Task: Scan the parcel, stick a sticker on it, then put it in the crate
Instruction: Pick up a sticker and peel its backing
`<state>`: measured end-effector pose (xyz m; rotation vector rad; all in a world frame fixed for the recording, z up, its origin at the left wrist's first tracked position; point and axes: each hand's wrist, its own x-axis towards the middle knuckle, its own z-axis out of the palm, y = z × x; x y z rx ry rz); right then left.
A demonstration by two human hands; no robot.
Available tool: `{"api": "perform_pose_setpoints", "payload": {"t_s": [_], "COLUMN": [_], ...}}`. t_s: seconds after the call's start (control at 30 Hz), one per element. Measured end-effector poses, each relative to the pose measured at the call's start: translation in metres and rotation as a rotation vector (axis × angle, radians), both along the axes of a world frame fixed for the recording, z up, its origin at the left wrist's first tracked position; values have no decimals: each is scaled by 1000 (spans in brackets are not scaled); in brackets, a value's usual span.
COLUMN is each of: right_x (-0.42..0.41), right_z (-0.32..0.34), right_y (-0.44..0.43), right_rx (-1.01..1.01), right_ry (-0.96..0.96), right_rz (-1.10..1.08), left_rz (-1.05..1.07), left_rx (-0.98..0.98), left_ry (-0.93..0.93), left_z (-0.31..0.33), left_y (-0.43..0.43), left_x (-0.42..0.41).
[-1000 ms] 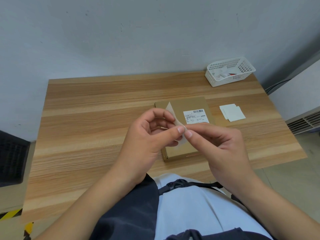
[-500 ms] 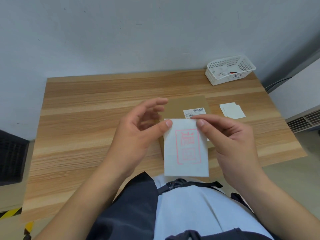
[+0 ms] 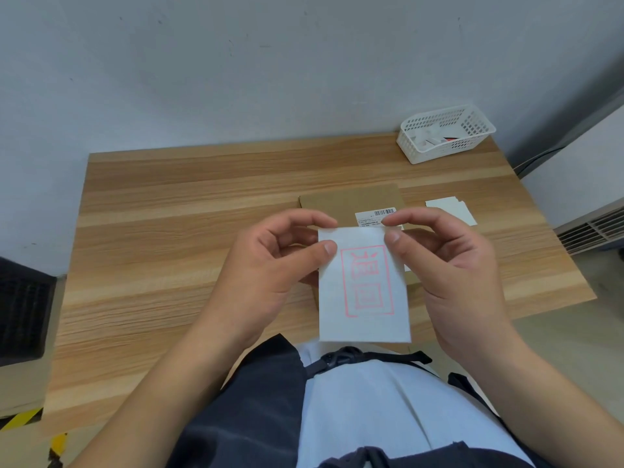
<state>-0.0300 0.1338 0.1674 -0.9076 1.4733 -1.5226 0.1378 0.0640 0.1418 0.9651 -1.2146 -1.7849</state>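
Note:
A white sticker (image 3: pixel 364 285) with a faint red print hangs upright in front of me, above the table's front edge. My left hand (image 3: pixel 273 265) pinches its top left corner between thumb and fingers. At the top right corner my right hand (image 3: pixel 449 261) does the same. Behind the sticker lies the flat brown cardboard parcel (image 3: pixel 347 201), mostly hidden, with a white barcode label (image 3: pixel 374 216) on its top face. A white plastic crate (image 3: pixel 445 133) stands at the table's far right corner.
The wooden table (image 3: pixel 169 231) runs up to a grey wall. A small stack of white stickers (image 3: pixel 452 211) lies to the right of the parcel. The crate holds several small white items. A white unit with a vent (image 3: pixel 591 228) stands off the table's right side.
One second ago both hands held the sticker edge-on over the parcel. They have since turned it flat toward me and now grip its two top corners, slightly lower and nearer.

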Motion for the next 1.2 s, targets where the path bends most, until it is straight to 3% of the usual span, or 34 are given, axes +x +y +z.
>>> {"api": "perform_pose_setpoints", "payload": {"t_s": [0.23,0.4,0.47,0.53,0.63,1.2], "right_x": [-3,-6,-4,1,4,1], "right_z": [-4,-5,0,5,11,15], "right_y": [2,5,6,6,6,3], "right_rx": [-27,14,86,154,176,145], "right_ry": [124,255,177,-24,-293,-445], "right_rz": [18,-113,-84,79,237,236], "left_rz": [77,306,350,334,272,228], "left_rx": [-121,-530,-746,-934,-1089,-1131], "left_ry": [-29,-204,-222,-219,-225,-326], "left_z": [4,5,5,6,6,6], "left_y": [4,12,14,16,17,12], "left_x": [-2,0,1,1,1,-2]}}
